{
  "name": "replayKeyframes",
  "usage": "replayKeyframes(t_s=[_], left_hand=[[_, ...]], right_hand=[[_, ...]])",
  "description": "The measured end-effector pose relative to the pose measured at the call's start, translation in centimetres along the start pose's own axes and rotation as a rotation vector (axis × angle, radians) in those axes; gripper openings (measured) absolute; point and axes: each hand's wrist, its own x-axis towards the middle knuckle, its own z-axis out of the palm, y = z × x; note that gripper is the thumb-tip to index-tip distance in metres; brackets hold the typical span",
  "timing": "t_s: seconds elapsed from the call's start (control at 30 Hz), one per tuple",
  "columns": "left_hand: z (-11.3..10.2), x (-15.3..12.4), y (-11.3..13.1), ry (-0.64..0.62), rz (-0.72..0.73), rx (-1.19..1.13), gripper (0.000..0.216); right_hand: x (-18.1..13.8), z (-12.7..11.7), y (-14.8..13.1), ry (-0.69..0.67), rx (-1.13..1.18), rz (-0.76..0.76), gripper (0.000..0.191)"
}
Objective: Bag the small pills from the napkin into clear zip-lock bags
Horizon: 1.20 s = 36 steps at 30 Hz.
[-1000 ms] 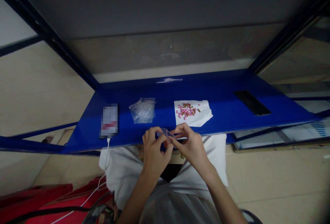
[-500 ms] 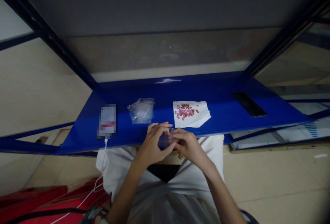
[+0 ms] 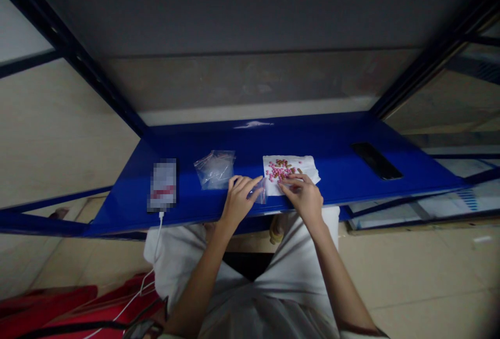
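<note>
My left hand (image 3: 237,197) rests on the blue shelf (image 3: 344,177) and pinches a small clear plastic bag (image 3: 259,191) between thumb and fingers. My right hand (image 3: 302,196) lies over the near edge of a white paper sheet (image 3: 308,164), fingers bent and tips close together beside a heap of pink pills and a few brown capsules (image 3: 278,169). Whether it holds a pill is not visible.
A pile of clear plastic bags (image 3: 215,168) lies left of my left hand. Farther left a phone (image 3: 163,184) has a white cable (image 3: 154,245) hanging off the shelf edge. A black phone (image 3: 375,160) lies at right. Dark shelf posts rise on both sides.
Both hands moved up from the shelf's front edge onto the shelf. The left hand kept the small bag, and the right hand let go of it and reached to the pills.
</note>
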Motion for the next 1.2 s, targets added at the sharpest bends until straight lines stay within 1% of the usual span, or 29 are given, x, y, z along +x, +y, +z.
replayKeyframes(t_s=[0.1,0.2,0.27,0.33,0.4,0.43,0.53,0.6,0.67,0.73,0.77,0.8,0.87,0.9,0.93,0.97,1.0,1.07,1.13,1.2], left_hand=[[0.9,0.5,0.0,0.051,0.033,0.000,0.025],[1.4,0.6,-0.1,0.079,0.059,0.032,0.024],[1.4,0.5,-0.2,0.100,0.070,0.049,0.024],[1.4,0.4,-0.3,0.106,0.081,0.064,0.024],[1.3,0.4,-0.3,0.094,0.098,0.086,0.024],[1.3,0.4,-0.2,0.088,0.107,0.099,0.024],[1.2,0.4,-0.1,0.080,0.129,0.134,0.024],[1.2,0.4,0.1,0.069,0.156,0.149,0.025],[1.1,0.3,0.1,0.059,0.186,0.151,0.025],[1.1,0.2,0.1,0.073,0.202,0.141,0.026],[1.1,0.2,0.1,0.084,0.204,0.133,0.027],[1.1,0.1,0.0,0.097,0.205,0.126,0.027],[1.1,0.0,-0.1,0.119,0.211,0.116,0.027],[1.1,0.0,-0.2,0.130,0.212,0.114,0.028],[1.1,0.0,-0.2,0.145,0.211,0.113,0.027],[1.1,0.0,-0.2,0.162,0.208,0.115,0.026],[1.2,0.0,-0.2,0.177,0.203,0.117,0.025],[1.3,0.0,-0.1,0.197,0.194,0.119,0.021],[1.3,0.0,-0.1,0.209,0.187,0.118,0.019],[1.4,0.0,-0.2,0.220,0.183,0.112,0.019]], right_hand=[[-0.1,0.7,0.5,0.006,-0.111,0.037,0.015],[-0.1,1.1,0.5,0.035,-0.118,0.041,0.016],[0.0,1.0,0.2,0.055,-0.043,0.017,0.017],[0.1,0.5,-0.5,0.051,0.096,-0.048,0.019],[0.2,-0.1,-1.5,-0.003,0.215,-0.132,0.017],[0.3,-0.4,-2.0,-0.044,0.239,-0.164,0.015],[0.3,-0.8,-3.1,-0.134,0.191,-0.204,0.010],[0.2,-0.5,-3.6,-0.137,0.144,-0.215,0.009],[0.2,0.1,-3.8,-0.113,0.107,-0.214,0.012],[0.0,0.7,-4.0,-0.087,0.085,-0.198,0.016],[0.0,1.0,-4.1,-0.096,0.092,-0.205,0.016],[-0.1,1.2,-4.1,-0.127,0.121,-0.225,0.017],[-0.2,1.4,-4.0,-0.234,0.238,-0.277,0.018],[-0.2,1.3,-3.9,-0.280,0.305,-0.289,0.018],[-0.1,1.2,-3.5,-0.296,0.360,-0.276,0.018],[-0.1,1.1,-3.1,-0.271,0.393,-0.239,0.019],[0.0,0.9,-2.5,-0.208,0.396,-0.190,0.019],[0.2,0.6,-0.9,-0.040,0.314,-0.113,0.020],[0.4,0.5,0.7,0.079,0.183,-0.093,0.020],[0.5,0.6,2.0,0.111,0.081,-0.121,0.021]])
